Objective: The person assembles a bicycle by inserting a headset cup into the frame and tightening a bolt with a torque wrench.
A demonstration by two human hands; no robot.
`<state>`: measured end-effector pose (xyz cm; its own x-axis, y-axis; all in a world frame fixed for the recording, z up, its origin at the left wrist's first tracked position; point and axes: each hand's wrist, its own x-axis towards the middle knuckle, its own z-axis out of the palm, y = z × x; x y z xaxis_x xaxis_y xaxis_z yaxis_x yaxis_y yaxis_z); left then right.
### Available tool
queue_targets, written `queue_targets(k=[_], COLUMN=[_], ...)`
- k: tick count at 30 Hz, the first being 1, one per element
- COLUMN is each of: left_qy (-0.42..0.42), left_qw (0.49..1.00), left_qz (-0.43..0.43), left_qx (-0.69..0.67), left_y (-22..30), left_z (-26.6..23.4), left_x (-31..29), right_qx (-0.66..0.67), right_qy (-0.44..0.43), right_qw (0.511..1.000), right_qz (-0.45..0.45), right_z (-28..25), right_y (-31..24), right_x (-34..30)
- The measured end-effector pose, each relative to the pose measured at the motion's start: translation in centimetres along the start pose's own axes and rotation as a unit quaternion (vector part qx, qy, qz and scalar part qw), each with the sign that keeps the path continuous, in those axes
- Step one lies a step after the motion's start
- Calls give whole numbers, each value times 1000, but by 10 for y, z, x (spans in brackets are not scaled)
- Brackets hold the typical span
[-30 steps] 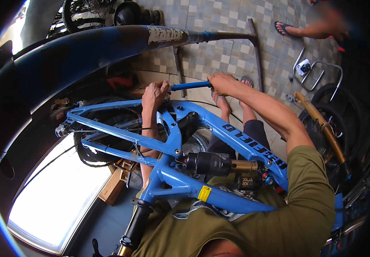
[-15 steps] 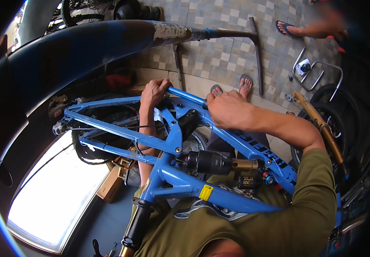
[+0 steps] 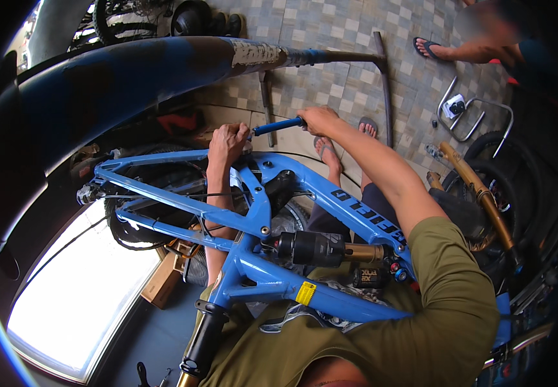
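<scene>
A blue bicycle frame [image 3: 259,216] lies across my lap. Its black and gold rear shock [image 3: 314,249] sits in the middle. My right hand [image 3: 319,120] is closed round the outer end of a long blue-handled wrench [image 3: 279,126], held just beyond the frame's far side. At the wrench's other end my left hand [image 3: 227,145] is curled shut by the frame's far joint, my left forearm passing through the frame. What its fingers grip is hidden. A thin black cable [image 3: 317,160] runs beside the frame.
A thick dark blue painted tube [image 3: 162,61] of a stand arches across the far side. A gold suspension fork [image 3: 476,177] and tires [image 3: 508,145] are at right. Another person's sandaled foot [image 3: 432,48] is at far right, near a bent metal stand [image 3: 476,116]. A cardboard box [image 3: 161,282] stands at left.
My right hand has moved away from the frame with the wrench's outer end, swinging the handle outward. My left hand stays by the joint. The frame has shifted slightly.
</scene>
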<state>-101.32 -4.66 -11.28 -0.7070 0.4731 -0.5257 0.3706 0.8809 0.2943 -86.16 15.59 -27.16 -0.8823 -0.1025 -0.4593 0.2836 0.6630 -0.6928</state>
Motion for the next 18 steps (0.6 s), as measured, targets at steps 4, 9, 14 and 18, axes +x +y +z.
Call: queue_targets(k=[4, 9, 14, 18], left_qy=[-28, -31, -41, -74], left_qw=[1000, 999, 997, 981], left_qz=[-11, -14, 4, 34], left_qx=[1, -20, -58, -178], left_y=[3, 0, 1, 0], left_z=[-4, -1, -7, -11], left_x=[1, 3, 3, 0], right_qx=[6, -23, -88, -25], right_qy=[-15, 27, -28, -189], right_qw=[999, 999, 996, 982], right_qz=[-33, -36, -8, -12], right_z=[-19, -26, -74, -170], right_y=[15, 10, -41, -164], right_x=[-29, -45, -115, -187])
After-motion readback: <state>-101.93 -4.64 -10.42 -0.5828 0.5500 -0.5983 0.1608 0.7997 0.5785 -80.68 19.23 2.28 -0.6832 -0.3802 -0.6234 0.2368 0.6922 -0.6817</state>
